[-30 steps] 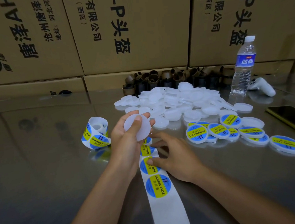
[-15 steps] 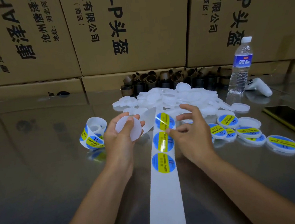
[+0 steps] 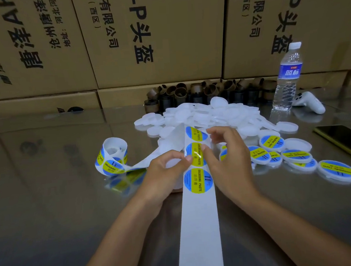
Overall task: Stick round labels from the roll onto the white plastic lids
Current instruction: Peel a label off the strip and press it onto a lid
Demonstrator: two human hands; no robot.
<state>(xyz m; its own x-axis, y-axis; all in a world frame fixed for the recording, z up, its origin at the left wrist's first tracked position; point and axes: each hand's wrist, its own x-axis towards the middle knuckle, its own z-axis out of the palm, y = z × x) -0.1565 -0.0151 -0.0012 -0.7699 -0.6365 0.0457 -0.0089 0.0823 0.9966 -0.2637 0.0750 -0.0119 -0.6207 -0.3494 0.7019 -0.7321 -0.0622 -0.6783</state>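
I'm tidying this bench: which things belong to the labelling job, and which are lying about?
Job: roll of round blue-and-yellow labels; white backing strip; heap of plain white plastic lids; labelled white lids; plain lid in left hand.
Lying about: clear plastic water bottle; white game controller; black phone; brown cardboard tubes.

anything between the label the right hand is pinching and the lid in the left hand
Nothing visible. The right hand pinches the middle label right beside the lid the left hand holds; the left thumb tip touches its edge.

label roll (image 3: 111,159) lies left of the lid pile (image 3: 221,113) (bottle (image 3: 286,82) at its right), boxes (image 3: 152,40) behind.
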